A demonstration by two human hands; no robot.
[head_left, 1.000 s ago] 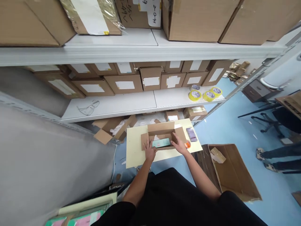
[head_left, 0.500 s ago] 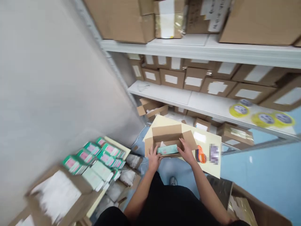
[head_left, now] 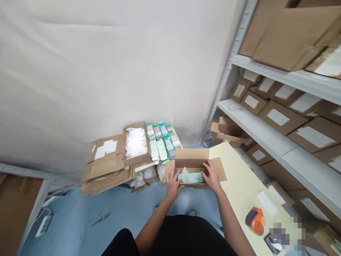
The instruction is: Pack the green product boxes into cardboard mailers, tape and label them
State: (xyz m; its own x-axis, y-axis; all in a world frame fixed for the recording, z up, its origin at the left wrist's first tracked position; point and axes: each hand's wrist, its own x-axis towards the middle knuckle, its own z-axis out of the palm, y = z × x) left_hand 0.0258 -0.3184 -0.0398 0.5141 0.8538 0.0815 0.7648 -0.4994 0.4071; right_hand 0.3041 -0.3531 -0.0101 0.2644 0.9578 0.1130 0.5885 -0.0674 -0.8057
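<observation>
An open cardboard box [head_left: 191, 153] is between my hands in the middle of the head view, its flaps folded outward. Inside, along its near side, lies a pale green carton [head_left: 190, 177], with a bit of white material behind it. My left hand [head_left: 173, 185] grips the box's near left corner, fingers over the rim beside the carton's left end. On the other side, my right hand [head_left: 212, 176] grips the right wall, with its fingertips inside near the carton's right end. The undersides of both hands are hidden.
To the right stand a cream table [head_left: 234, 167] with an orange tape dispenser [head_left: 256, 220], and shelves [head_left: 266, 128] of labelled boxes. Ahead left are green-and-pink cartons [head_left: 167, 142], a box of white packets [head_left: 135, 142] and flattened cardboard [head_left: 106, 156]. A power strip [head_left: 43, 225] lies on the floor.
My view has turned left, away from the shelves and toward the wall and stacked cartons. The cardboard box has turned with me, away from the tape dispenser, still between both hands.
</observation>
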